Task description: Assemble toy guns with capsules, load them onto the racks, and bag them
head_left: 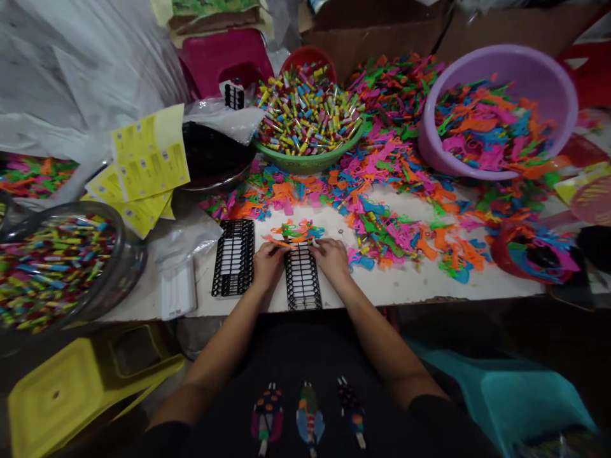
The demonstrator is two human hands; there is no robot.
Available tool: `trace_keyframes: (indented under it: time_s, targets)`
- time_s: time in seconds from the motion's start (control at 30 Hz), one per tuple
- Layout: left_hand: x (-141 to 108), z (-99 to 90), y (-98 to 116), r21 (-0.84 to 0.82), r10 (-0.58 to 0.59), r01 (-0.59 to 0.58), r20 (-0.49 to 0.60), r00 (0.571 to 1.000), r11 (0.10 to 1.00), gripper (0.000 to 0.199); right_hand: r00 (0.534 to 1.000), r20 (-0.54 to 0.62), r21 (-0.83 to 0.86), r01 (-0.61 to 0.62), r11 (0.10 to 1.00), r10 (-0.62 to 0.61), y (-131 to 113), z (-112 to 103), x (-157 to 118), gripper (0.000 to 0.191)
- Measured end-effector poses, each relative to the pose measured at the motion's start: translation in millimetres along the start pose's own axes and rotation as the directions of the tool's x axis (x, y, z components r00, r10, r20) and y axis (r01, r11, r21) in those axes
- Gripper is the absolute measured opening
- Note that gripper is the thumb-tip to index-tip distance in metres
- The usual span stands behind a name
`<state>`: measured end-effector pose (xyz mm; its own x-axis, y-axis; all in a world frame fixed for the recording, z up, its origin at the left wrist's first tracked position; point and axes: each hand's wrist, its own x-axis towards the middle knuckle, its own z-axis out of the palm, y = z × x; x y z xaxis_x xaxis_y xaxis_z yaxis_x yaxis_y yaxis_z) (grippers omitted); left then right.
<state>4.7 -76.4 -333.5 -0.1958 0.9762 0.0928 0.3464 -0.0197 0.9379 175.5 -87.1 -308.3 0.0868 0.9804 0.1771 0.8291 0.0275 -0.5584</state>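
The black rack (303, 275) is set on the bench (396, 287) between the left hand (268, 261) and the right hand (333, 259), long axis pointed away from the body. Both are curled at its far end — whether anything is gripped cannot be told.

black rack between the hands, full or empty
The black rack looks mostly empty: its near rows are bare. Colored pieces lie at its far end; whether seated, cannot tell.

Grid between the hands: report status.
Left hand at far left corner, touching orange piece. Right hand at far right corner. Grid between; loose pieces at far end.
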Motion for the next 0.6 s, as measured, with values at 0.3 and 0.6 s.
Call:
trace_keyframes:
  time_s: [0.3, 0.6]
  targets:
    - [12.0, -9.9, 14.2, 0.342, 0.119, -0.129, 0.051, 0.992, 0.931, 0.017, 0.998, 0.039, -0.024, -0.040, 0.999, 0.041, -5.7, 21.4, 17.9, 0.022]
    - [15.2, -6.1, 21.7, 0.497, 0.143, -0.179, 0.110, 0.984, 0.849, 0.015, 0.997, 0.066, -0.067, -0.030, 0.997, 0.035, -4.2, 31.6, 23.2, 0.025]
